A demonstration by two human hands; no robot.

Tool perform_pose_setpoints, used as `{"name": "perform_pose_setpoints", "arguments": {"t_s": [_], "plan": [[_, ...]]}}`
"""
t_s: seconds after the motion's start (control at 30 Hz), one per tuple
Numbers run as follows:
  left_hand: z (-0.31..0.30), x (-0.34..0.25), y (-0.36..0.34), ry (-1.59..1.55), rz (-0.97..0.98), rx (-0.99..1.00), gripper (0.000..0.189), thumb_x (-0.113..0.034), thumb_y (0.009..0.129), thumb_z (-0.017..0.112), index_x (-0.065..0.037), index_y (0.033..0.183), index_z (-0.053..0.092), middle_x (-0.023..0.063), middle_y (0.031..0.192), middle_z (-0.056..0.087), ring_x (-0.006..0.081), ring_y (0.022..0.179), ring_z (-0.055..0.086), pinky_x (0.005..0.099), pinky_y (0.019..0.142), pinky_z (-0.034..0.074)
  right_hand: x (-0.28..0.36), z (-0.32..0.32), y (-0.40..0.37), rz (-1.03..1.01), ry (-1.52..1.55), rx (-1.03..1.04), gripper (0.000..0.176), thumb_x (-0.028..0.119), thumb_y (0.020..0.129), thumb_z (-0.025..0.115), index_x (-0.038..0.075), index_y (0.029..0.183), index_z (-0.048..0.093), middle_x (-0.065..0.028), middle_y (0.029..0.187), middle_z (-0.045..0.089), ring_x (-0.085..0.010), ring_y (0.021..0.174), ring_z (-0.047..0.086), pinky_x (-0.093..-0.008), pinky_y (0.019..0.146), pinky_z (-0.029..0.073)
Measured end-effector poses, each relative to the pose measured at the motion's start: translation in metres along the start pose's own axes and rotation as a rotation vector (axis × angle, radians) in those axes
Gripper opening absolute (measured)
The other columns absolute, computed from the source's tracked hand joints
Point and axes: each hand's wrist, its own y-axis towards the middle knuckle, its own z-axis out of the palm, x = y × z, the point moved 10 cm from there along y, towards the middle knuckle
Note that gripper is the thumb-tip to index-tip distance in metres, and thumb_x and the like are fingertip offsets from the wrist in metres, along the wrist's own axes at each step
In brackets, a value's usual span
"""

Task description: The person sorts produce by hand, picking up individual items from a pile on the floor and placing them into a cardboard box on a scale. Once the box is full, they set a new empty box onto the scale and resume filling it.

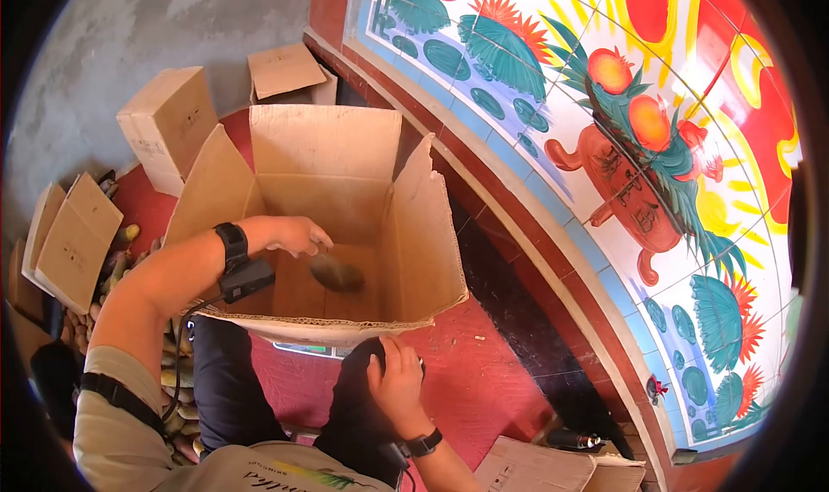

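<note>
Shirt [250, 470] nearest, the released left hand [298, 235] hangs above a blurred object [338, 274] in the carton [432, 255], right hand [399, 381] unclenched.

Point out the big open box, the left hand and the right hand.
Big open box [326, 142]: head camera view, on its raised far flap.
Left hand [296, 234]: head camera view, on the middle of the hand.
Right hand [399, 388]: head camera view, on the back of the hand.

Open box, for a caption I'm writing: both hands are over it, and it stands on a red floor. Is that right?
Not quite. Only the left hand is over the open box; the head view shows the right hand at the knee. The floor is red.
</note>
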Motion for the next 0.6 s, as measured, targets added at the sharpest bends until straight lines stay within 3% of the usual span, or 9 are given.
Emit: {"name": "perform_pose_setpoints", "arguments": {"t_s": [0.1, 0.2, 0.27, 0.37, 0.5, 0.6], "plan": [[-0.019, -0.018, -0.02, -0.019, 0.04, -0.085, 0.032, -0.011, 0.088, 0.053, -0.01, 0.12, 0.058, 0.0091, 0.115, 0.058, 0.0198, 0.1, 0.054, 0.0295, 0.079, 0.046, 0.003, 0.001, 0.003, -0.01, 0.006, -0.004, 0.035, 0.012, 0.076, 0.064, 0.0, 0.108, 0.054, -0.0168, 0.106, 0.056, -0.0335, 0.089, 0.055, -0.0409, 0.077, 0.046], [-0.037, -0.036, -0.046, -0.126, 0.045, -0.059, 0.035, -0.021, 0.09, 0.05, -0.01, 0.122, 0.056, 0.013, 0.125, 0.054, 0.0249, 0.111, 0.051, 0.034, 0.09, 0.043, 0.002, 0.006, -0.001, -0.026, -0.053, 0.007, 0.038, 0.008, 0.075, 0.064, -0.002, 0.109, 0.052, -0.0205, 0.1, 0.055, -0.0362, 0.088, 0.055, -0.0427, 0.075, 0.046], [-0.042, -0.06, -0.067, 0.309, 0.229, -0.058, 0.04, -0.031, 0.091, 0.049, -0.007, 0.122, 0.055, 0.013, 0.12, 0.057, 0.0258, 0.111, 0.052, 0.0347, 0.092, 0.042, 0.001, 0.006, 0.0, -0.029, -0.072, 0.015, 0.039, 0.014, 0.077, 0.064, -0.001, 0.111, 0.051, -0.0199, 0.102, 0.056, -0.035, 0.088, 0.055, -0.0424, 0.076, 0.045], [-0.035, -0.058, -0.105, 0.403, 0.214, -0.02, 0.048, -0.041, 0.09, 0.049, -0.004, 0.12, 0.055, 0.0136, 0.116, 0.059, 0.0269, 0.109, 0.053, 0.0357, 0.094, 0.04, 0.002, 0.002, 0.003, 0.054, -0.005, 0.046, 0.036, 0.009, 0.075, 0.064, -0.002, 0.107, 0.052, -0.0218, 0.097, 0.054, -0.0393, 0.087, 0.054, -0.0446, 0.074, 0.046], [-0.01, -0.063, -0.182, 0.297, 0.319, -0.04, 0.047, -0.04, 0.091, 0.049, -0.002, 0.119, 0.054, 0.0157, 0.115, 0.058, 0.0263, 0.107, 0.055, 0.0355, 0.09, 0.042, -0.002, 0.003, -0.001, 0.044, -0.062, 0.021, 0.037, 0.009, 0.075, 0.064, -0.002, 0.108, 0.052, -0.022, 0.096, 0.054, -0.0389, 0.086, 0.054, -0.0444, 0.074, 0.046], [0.004, -0.058, -0.224, 0.337, 0.421, -0.243, 0.048, -0.044, 0.087, 0.053, -0.003, 0.114, 0.057, 0.0166, 0.114, 0.058, 0.0313, 0.108, 0.054, 0.0376, 0.091, 0.042, 0.0, 0.004, 0.002, 0.036, -0.065, 0.034, 0.037, 0.009, 0.076, 0.063, -0.002, 0.109, 0.052, -0.022, 0.097, 0.054, -0.0388, 0.087, 0.054, -0.0442, 0.074, 0.046]]}}
